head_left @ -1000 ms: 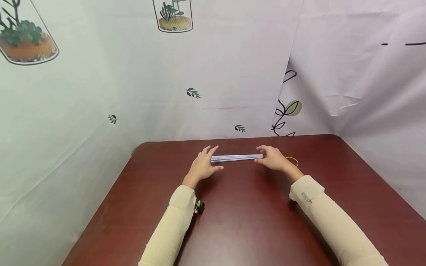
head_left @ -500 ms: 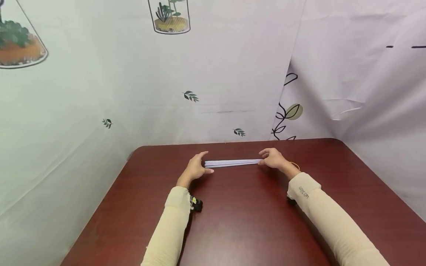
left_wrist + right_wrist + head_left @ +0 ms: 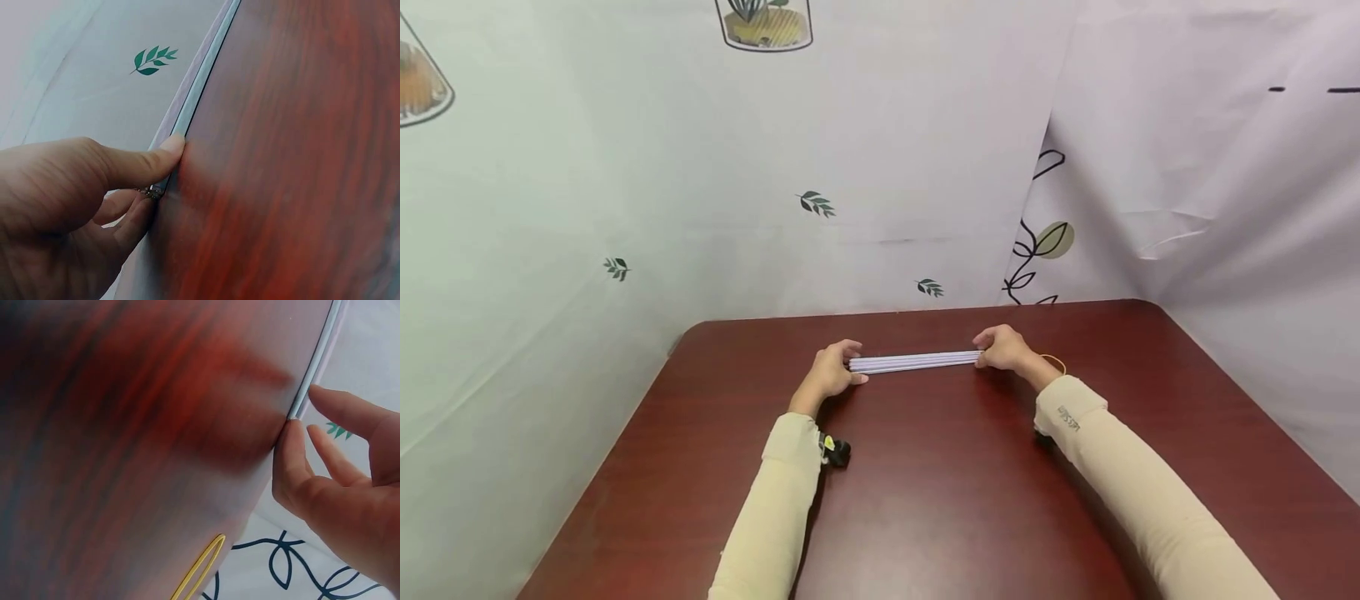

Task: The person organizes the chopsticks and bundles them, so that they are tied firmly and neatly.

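A narrow bundle of long, thin, pale white-lavender sticks (image 3: 916, 362) lies crosswise near the back of the dark red-brown table (image 3: 917, 467). My left hand (image 3: 831, 371) grips its left end; in the left wrist view the thumb (image 3: 164, 154) presses on the near side of the sticks (image 3: 199, 81), with other fingers curled behind. At the opposite end, my right hand (image 3: 1004, 348) pinches the bundle. Its fingertips (image 3: 292, 430) meet at the end of the sticks (image 3: 317, 353) in the right wrist view.
A yellow rubber band (image 3: 1054, 362) lies on the table just right of my right wrist. White fabric (image 3: 880, 167) printed with leaves and plant jars hangs behind and along both sides. A small black device (image 3: 837, 452) sits at my left wrist.
My left hand has moved left to the bundle's left end, its fingers closing there. My right hand has closed in on the other end. The bundle now looks slightly tilted, and the head view has shifted.
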`<state>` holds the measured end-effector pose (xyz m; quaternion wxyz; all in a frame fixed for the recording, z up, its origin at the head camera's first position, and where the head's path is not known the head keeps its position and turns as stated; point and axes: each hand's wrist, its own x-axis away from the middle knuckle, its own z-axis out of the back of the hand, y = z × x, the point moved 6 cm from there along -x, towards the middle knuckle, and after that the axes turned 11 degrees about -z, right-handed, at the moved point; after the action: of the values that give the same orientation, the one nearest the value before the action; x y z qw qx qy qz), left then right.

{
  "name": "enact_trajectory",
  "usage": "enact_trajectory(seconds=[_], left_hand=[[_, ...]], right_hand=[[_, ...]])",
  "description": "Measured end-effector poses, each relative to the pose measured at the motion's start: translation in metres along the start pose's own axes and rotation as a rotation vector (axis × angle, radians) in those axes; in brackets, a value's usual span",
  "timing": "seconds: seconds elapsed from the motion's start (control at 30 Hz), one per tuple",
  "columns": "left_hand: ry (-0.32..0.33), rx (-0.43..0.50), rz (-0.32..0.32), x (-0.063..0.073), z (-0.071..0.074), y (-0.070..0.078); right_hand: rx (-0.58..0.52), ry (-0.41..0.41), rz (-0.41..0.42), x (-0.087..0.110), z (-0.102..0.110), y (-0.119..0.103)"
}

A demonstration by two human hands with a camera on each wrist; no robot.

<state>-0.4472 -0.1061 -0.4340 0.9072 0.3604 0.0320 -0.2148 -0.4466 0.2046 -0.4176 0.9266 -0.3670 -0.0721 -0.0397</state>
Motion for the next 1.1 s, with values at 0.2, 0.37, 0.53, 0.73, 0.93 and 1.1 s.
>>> enact_trajectory(seconds=[0.2, 0.37, 0.53, 0.73, 0.93, 1.1], left_hand=[[0.007, -0.039, -0.010, -0.0019, 0.0018, 0.0017], [-0.022, -0.060, -0.002, -0.0029, -0.0002, 0.0035], [-0.058, -0.075, -0.012, -0.0017, -0.0025, 0.0041], [-0.062, -0.059, -0.017, -0.0011, -0.0036, 0.0042], [-0.061, -0.074, -0.030, -0.0003, -0.0025, 0.0066], [-0.100, -0.093, -0.032, 0.0010, -0.0044, 0.0079]], right_hand=[[0.045, -0.007, -0.006, -0.0027, 0.0011, 0.0018], [0.072, -0.013, 0.014, -0.0041, 0.0020, 0.0037], [0.077, -0.047, 0.031, -0.0039, -0.0006, 0.0062], [0.060, -0.076, 0.049, -0.0031, -0.0012, 0.0069], [0.073, -0.062, 0.070, -0.0015, 0.0004, 0.0041], [0.080, -0.093, 0.091, -0.0010, -0.0011, 0.0052]])
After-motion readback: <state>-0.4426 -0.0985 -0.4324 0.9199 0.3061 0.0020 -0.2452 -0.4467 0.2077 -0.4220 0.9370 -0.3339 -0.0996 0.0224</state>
